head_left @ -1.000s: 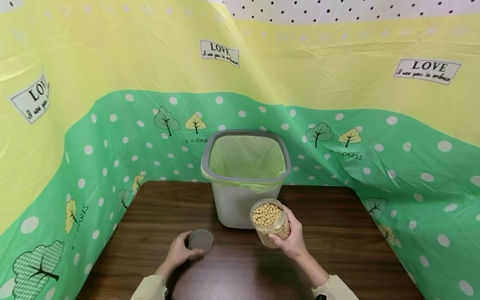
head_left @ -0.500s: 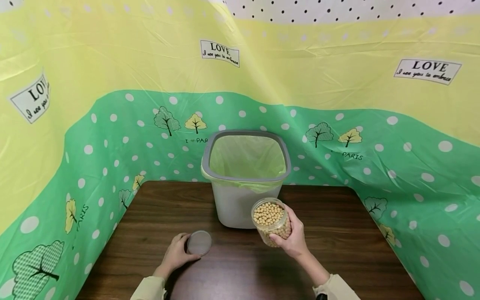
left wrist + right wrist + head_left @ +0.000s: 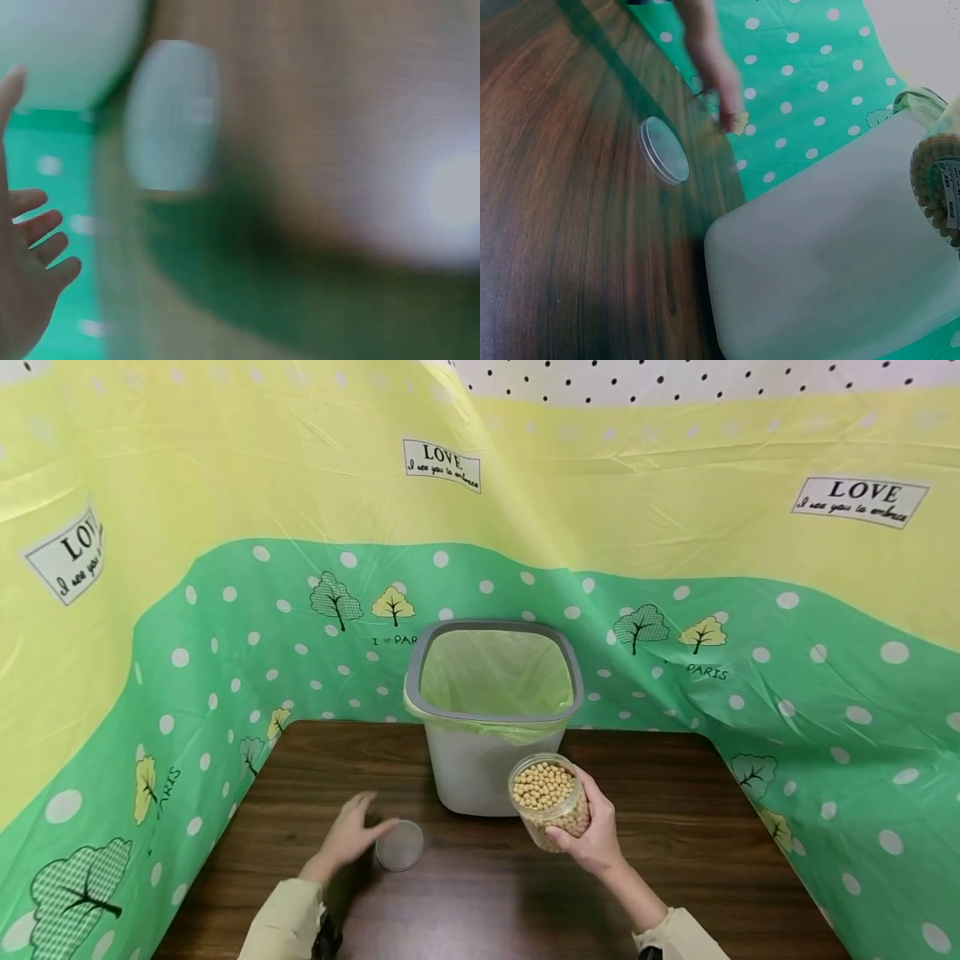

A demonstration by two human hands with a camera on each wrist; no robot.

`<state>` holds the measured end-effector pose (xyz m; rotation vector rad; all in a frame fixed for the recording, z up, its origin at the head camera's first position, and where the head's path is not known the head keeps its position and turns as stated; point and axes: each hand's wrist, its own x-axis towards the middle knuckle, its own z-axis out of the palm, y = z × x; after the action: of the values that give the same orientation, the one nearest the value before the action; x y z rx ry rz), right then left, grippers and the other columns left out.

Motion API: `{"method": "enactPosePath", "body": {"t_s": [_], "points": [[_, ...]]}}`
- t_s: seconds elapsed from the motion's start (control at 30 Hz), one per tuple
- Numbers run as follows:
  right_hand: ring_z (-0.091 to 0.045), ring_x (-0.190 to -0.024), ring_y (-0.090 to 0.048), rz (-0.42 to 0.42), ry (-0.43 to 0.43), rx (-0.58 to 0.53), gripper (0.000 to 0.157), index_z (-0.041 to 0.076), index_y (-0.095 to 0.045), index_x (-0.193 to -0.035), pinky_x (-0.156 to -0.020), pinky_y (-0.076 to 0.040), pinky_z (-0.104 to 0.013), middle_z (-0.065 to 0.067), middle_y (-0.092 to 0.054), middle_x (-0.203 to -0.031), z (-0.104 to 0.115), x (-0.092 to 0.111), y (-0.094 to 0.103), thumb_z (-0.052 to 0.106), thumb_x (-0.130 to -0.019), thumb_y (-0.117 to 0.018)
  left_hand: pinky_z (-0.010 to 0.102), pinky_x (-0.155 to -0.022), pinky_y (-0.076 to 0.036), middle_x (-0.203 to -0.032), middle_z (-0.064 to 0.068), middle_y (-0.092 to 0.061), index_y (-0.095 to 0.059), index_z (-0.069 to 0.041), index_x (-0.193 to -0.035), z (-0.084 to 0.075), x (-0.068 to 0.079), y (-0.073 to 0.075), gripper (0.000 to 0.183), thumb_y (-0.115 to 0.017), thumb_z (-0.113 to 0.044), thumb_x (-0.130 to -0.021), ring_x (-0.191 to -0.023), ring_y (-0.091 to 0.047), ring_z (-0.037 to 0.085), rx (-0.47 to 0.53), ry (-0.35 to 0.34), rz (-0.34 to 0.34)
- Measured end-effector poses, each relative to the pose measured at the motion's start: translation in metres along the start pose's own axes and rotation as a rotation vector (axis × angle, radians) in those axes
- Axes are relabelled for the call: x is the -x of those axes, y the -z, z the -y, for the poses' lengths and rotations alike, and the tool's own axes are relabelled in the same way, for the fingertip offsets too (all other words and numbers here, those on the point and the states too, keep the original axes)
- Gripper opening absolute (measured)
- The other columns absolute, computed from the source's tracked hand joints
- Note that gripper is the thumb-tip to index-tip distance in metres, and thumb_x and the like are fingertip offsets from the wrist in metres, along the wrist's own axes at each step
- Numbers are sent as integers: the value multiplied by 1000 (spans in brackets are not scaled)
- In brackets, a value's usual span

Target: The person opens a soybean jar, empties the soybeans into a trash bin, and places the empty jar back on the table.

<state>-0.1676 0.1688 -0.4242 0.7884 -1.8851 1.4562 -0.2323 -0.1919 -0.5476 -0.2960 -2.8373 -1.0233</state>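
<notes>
A clear plastic jar (image 3: 553, 814) full of round, pale yellow beans, perhaps soybeans, is tilted a little in my right hand (image 3: 597, 827), which grips its side above the table in front of the bin. The jar's mouth is uncovered. On the table lies a round clear lid (image 3: 399, 845), flat and let go. My left hand (image 3: 349, 831) hovers just left of the lid with fingers spread, apart from it and blurred. In the left wrist view the lid (image 3: 174, 116) appears smeared by motion. The right wrist view catches the jar's base (image 3: 939, 184) with a label.
A grey-white bin (image 3: 480, 772) with a grey rim and a green liner bag stands at the back middle of the dark wooden table (image 3: 660, 860). Green and yellow printed cloth (image 3: 780, 693) hangs around the table's back and sides.
My left hand has set the lid down on the table, released it and lifted away to the left. The right hand and jar have shifted slightly right.
</notes>
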Motion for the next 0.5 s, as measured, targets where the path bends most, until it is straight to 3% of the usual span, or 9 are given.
{"method": "enactPosePath", "body": {"t_s": [0.1,0.3,0.4,0.5], "points": [[-5,-99,-54,0,0,3,75,-21,-43,-118,-83,-42,-13,-28,-55,-105,1,1,1,23,-67,-75,53,-102,-26,-135,26,-38,-40,7,-132,-21,-25,28,74,-60,-44,-83,-126,-32,40,22,-79,-67],[-6,-101,-54,5,26,21,76,-18,-44,-119,-86,-41,-14,-20,-57,-110,3,2,1,23,-64,-76,50,-105,-22,-144,18,-28,-29,0,-141,-81,-74,86,73,-53,-44,-88,-132,-23,33,-3,-265,-160],[-6,-101,-54,3,34,25,77,-18,-44,-120,-86,-41,-13,-18,-57,-111,4,1,2,23,-64,-77,49,-106,-21,-147,14,-23,-24,-4,-143,-108,-89,105,78,-51,-51,-87,-135,-19,30,-43,-323,-160],[-6,-101,-54,-1,41,13,76,-19,-44,-119,-86,-41,-13,-22,-56,-109,6,0,2,24,-65,-77,50,-105,-22,-148,14,-20,-22,-4,-144,-126,-98,115,86,-49,-59,-84,-136,-16,29,-106,-340,-117]]}}
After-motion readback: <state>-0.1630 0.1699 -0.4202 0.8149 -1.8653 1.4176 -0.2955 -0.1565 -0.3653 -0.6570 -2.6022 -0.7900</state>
